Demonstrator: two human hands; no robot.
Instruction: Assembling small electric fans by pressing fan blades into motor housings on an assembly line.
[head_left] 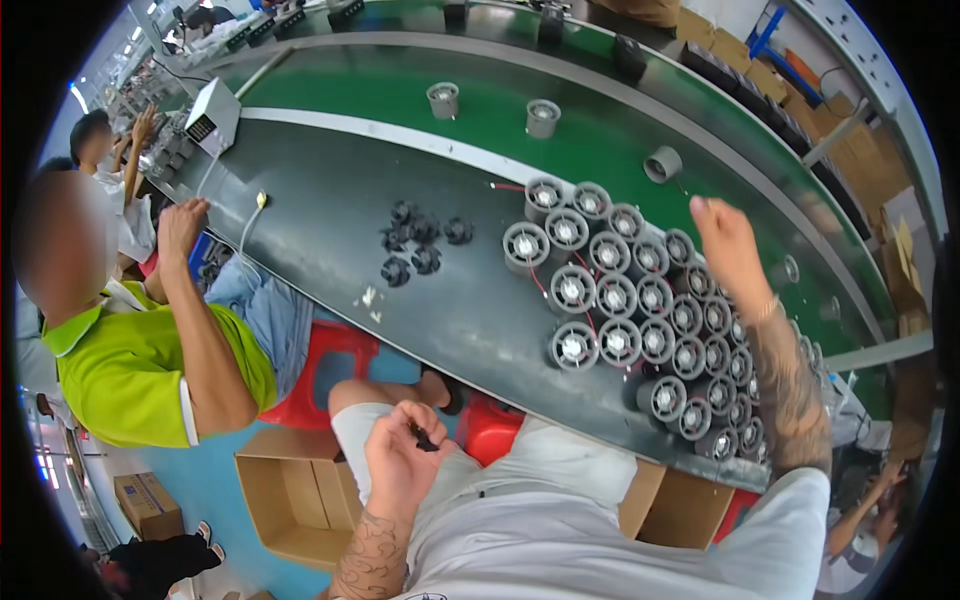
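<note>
Our left grip (398, 458) pinches a black part (424, 438) left of the grey cups (616, 296); our right grip (733, 250), by their far edge, we cannot judge. Loose black wheels (412, 228) lie left too, none visibly inside the cups.

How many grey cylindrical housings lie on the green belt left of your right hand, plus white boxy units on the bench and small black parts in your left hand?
Grey cylindrical housings: 3
White boxy unit: 1
Small black part: 1
Total: 5
</note>
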